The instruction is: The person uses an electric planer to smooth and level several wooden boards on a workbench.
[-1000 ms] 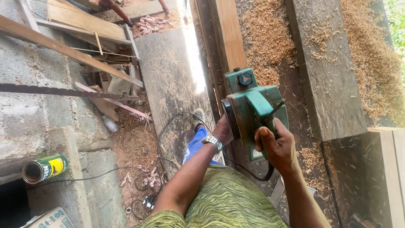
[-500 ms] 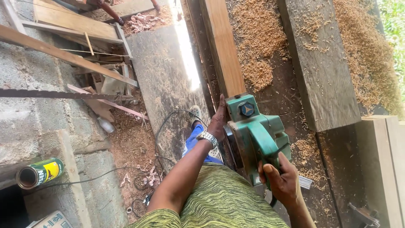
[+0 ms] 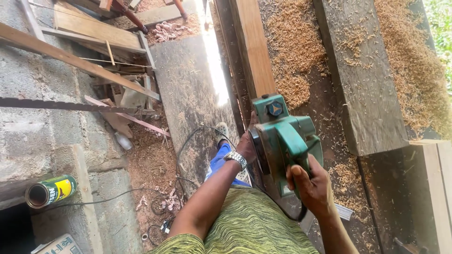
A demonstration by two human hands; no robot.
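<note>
The right hand (image 3: 311,187) is wrapped around the rear handle of a green electric planer (image 3: 282,136) at frame centre; the left hand (image 3: 247,146) presses on its left side, mostly hidden. The planer sits on the near end of a long wooden plank (image 3: 254,51). It looks heavy and rigid, best gripped by handle and front knob. Wood shavings (image 3: 294,56) lie right of the plank, and a power cord (image 3: 188,141) trails lower left.

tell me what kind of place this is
Most likely an open-air carpentry or woodworking yard. The right hand grips a green electric planer on a long plank, wood shavings blanket the workbench, and offcuts lie beside a concrete block wall.
</note>
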